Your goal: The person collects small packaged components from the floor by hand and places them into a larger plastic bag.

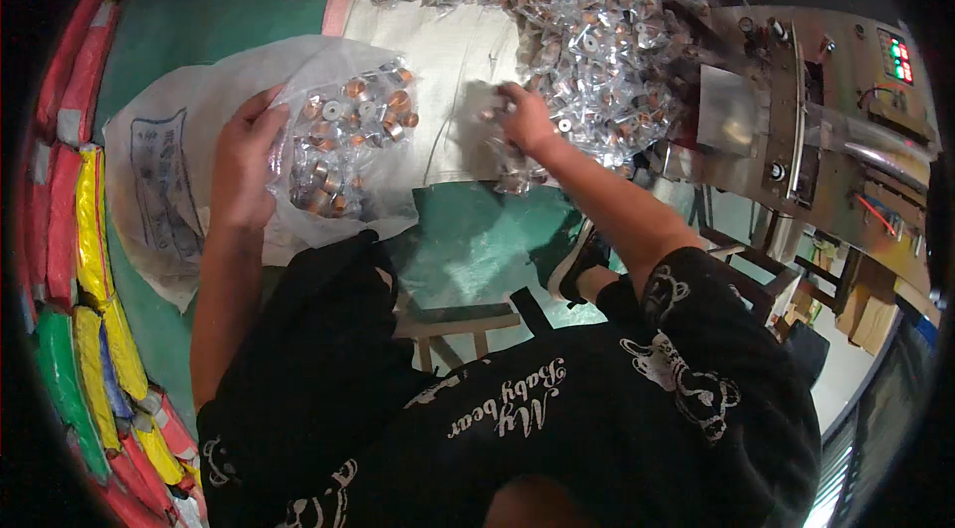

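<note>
My left hand (244, 155) is closed on the rim of a large whitish plastic bag (149, 160), holding its mouth toward the pile. Inside the bag's mouth lie several small clear packets (348, 120) of copper-coloured rings and silvery metal parts. My right hand (525, 120) is over the left edge of a big pile (607, 60) of similar packets, its fingers curled together. Something small and greyish shows at its fingertips, too blurred to name. Between the hands lies a whitish woven sheet (438, 60), partly under the pile.
A metal machine (846, 110) with a lit red and green display stands at the right. Red, yellow and green wrapped bundles (90, 229) line the left side. A wooden stool (458, 324) is below, and cardboard boxes (867, 304) are at the lower right.
</note>
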Motion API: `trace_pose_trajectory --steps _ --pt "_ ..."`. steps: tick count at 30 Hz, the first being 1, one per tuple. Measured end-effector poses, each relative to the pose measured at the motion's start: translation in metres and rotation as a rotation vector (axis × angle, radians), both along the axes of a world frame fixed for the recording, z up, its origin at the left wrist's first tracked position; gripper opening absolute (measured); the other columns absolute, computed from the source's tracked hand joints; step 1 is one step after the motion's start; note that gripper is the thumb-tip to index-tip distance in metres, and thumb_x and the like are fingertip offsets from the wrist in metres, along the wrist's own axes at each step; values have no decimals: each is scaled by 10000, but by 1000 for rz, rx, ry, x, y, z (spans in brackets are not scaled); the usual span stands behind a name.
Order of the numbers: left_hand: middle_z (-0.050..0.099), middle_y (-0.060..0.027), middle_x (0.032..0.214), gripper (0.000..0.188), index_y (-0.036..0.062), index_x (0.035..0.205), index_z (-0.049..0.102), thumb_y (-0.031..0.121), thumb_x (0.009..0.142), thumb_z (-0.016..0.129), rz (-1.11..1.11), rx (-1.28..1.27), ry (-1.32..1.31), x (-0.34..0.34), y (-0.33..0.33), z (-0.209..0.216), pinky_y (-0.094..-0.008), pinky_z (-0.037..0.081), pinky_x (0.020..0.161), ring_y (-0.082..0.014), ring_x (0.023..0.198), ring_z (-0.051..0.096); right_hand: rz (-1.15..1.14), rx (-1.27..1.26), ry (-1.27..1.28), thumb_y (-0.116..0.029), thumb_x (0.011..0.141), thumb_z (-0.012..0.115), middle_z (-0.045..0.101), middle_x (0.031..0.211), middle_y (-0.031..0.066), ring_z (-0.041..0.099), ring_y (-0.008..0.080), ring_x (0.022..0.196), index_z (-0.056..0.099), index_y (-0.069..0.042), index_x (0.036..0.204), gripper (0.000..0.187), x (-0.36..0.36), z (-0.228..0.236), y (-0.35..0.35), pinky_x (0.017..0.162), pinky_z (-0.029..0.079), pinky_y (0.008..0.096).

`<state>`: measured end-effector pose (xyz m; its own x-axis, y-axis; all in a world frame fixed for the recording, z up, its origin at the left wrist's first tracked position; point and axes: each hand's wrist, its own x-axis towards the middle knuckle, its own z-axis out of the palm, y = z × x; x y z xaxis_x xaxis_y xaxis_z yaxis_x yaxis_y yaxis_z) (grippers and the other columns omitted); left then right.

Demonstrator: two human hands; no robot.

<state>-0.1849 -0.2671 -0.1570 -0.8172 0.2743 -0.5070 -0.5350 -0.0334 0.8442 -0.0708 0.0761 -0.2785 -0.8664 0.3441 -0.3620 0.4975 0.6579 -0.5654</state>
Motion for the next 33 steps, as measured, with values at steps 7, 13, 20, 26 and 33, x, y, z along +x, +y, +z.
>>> trace_pose_trajectory --steps 7,13,20,26,33 --pt "629 -105 1052 376 -69 1196 534 135 881 532 -7 -25 62 -7 4 0 -254 476 800 -154 893 613 482 -672 372 -213 764 726 514 1256 130 552 268 1078 487 -97 1294 593 -71 72 -134 947 442 364" --pt "621 -121 1071 374 -67 1206 531 126 885 536 85 21 -19 1 -7 -2 -274 482 817 -164 917 611 624 494 -403 -493 695 741 233 1500 172 312 382 1337 245 -319 1454 923 8 34 -6 998 323 606" --pt "615 -121 1097 377 -56 1208 540 130 881 562 35 7 -9 -3 -1 -2 -300 473 863 -190 981 600 828 741 -364 -446 769 681 -27 1557 126 250 405 1359 140 -497 1429 855 75 -11 -7 986 267 679" --pt "621 -119 1083 367 -51 1203 546 131 883 548 31 15 -6 0 4 -6 -300 474 855 -189 959 605 838 614 -346 -251 799 654 160 1506 158 437 403 1218 370 -413 1321 617 48 -47 42 906 451 506" --pt "638 -100 1012 327 -52 1165 568 105 879 557 47 28 -25 -1 5 -3 -273 491 774 -150 868 615 420 374 -188 -162 665 774 424 1251 220 541 403 1034 488 -196 1214 620 26 -34 17 816 509 460"
